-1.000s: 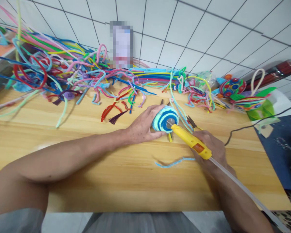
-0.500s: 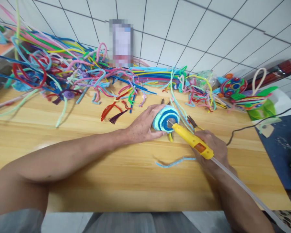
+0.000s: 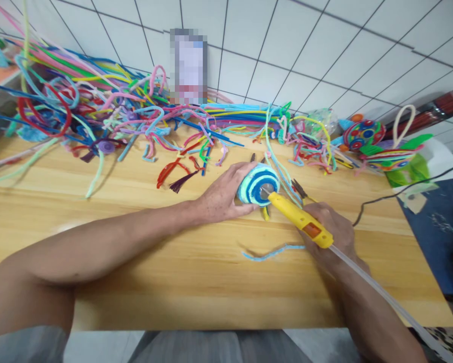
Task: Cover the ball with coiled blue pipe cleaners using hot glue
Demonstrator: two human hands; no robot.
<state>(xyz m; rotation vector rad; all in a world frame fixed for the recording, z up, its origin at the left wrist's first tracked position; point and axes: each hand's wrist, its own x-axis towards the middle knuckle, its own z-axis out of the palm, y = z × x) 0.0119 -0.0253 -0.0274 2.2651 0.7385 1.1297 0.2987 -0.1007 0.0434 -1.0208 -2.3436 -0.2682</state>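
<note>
My left hand [image 3: 226, 194] is wrapped round a ball [image 3: 254, 181] coiled with mint-green and blue pipe cleaners; a bare, greyish clear patch shows on its right side. My right hand [image 3: 330, 229] grips a yellow hot glue gun [image 3: 300, 219], its nozzle at that bare patch. A long translucent glue stick [image 3: 385, 297] sticks out of the gun's back end. Below the ball lies a light-blue pipe cleaner [image 3: 266, 256] on the wooden table. Pliers [image 3: 299, 189] with dark jaws lie just right of the ball, partly hidden by my right hand.
Many coloured pipe cleaners [image 3: 128, 108] are heaped along the tiled wall. A blurred-out upright panel [image 3: 190, 65] leans there. Decorated colourful pieces [image 3: 364, 136] sit at the back right. A black cable [image 3: 396, 194] crosses the right edge. A dark tassel [image 3: 183, 181] lies left of the ball.
</note>
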